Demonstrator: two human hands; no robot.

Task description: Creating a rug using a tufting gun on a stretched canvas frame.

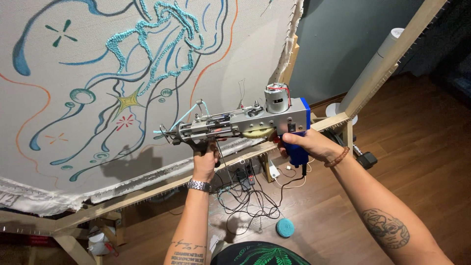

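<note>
I hold a tufting gun [245, 125] with a grey metal body, a silver motor on top and a blue rear grip. My left hand [205, 159] is closed around the black front handle under the gun. My right hand [306, 145] grips the blue rear handle. The gun's needle end points left, just off the white cloth [73, 132], which is stretched on a wooden frame [147, 191]. Light blue yarn runs into the gun's tip. The cloth carries drawn blue, orange and black lines, with a tufted light blue patch [157, 39] near the top.
A tangle of black and white cables and a power strip [245, 186] lies on the wooden floor below the frame. A teal yarn ball [285, 227] sits on the floor near my legs. A white tube [378, 64] leans behind the frame's right post.
</note>
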